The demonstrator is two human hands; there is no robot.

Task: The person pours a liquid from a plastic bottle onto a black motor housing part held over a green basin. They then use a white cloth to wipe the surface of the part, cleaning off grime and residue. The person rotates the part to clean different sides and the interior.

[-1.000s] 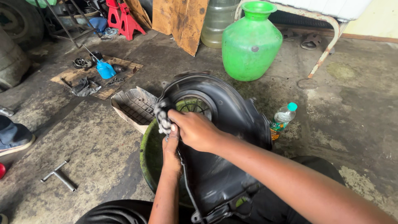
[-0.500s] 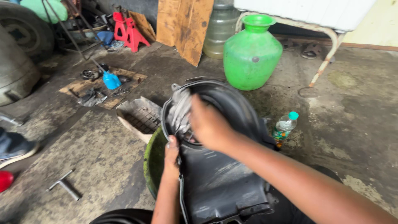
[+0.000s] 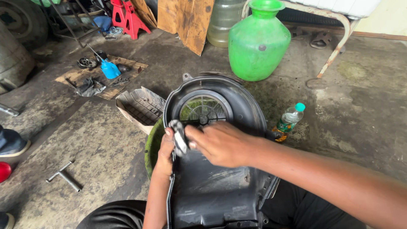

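The right hand pinches a small grey rag at nine o'clock from its fingers, pressed on the big black cover, while the left hand grips the cover's left edge.

The left hand grips the left edge of a black plastic fan cover standing over a green basin on the concrete floor, while the right hand presses a grey rag against the cover near its round grille.
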